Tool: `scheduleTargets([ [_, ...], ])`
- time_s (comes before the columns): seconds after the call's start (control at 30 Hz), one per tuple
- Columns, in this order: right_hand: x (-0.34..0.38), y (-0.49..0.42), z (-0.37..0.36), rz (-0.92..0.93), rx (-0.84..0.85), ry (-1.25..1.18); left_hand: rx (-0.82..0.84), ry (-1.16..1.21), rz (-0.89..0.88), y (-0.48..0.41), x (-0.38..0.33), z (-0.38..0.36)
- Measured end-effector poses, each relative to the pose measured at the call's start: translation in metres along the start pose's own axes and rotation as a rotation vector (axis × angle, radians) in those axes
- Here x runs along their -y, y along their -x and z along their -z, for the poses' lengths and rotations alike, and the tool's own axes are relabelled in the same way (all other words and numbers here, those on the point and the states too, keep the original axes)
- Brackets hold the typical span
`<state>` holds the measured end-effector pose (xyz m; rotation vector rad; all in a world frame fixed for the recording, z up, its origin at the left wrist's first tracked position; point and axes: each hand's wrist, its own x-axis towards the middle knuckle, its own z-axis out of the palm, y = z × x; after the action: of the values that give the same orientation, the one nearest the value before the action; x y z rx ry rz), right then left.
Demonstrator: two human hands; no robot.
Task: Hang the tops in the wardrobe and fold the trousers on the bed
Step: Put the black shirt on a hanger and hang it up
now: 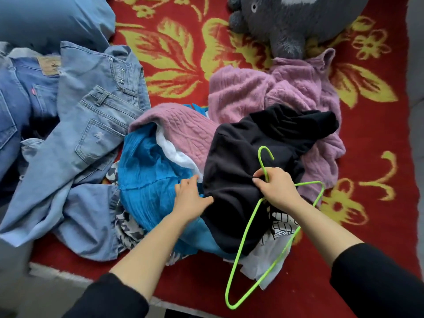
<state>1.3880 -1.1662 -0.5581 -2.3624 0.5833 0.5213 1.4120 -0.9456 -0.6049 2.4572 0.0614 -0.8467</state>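
Head view: jeans point(91, 125) left of tops point(241, 157), plush toy point(286, 21) beyond

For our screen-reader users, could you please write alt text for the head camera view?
Seen from above, a person's right hand holds a green hanger against a black top on a pile of clothes, while the left hand rests on a blue top. Jeans lie to the left on a red flowered blanket, with a grey plush toy beyond.
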Motion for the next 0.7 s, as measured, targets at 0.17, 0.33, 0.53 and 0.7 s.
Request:
scheduleTargets([
  [0.17, -0.008, 0.014, 0.013, -0.004, -0.115, -0.087, 0.196, 0.476, -0.077, -0.001, -0.019, 0.002],
  [0.33, -0.006, 0.045, 0.034, -0.017, -0.260, -0.210, 0.181, 0.601, -0.299, 0.027, -0.071, 0.056],
  [0.53, 0.028, 0.097, 0.051, 0.113, -0.038, -0.510, 0.292, 0.496, -0.516, 0.070, -0.143, 0.122],
  [0.7, 0.063, 0.131, 0.075, 0.190, -0.175, -0.596, 0.355, 0.534, -0.560, 0.119, -0.184, 0.161],
])
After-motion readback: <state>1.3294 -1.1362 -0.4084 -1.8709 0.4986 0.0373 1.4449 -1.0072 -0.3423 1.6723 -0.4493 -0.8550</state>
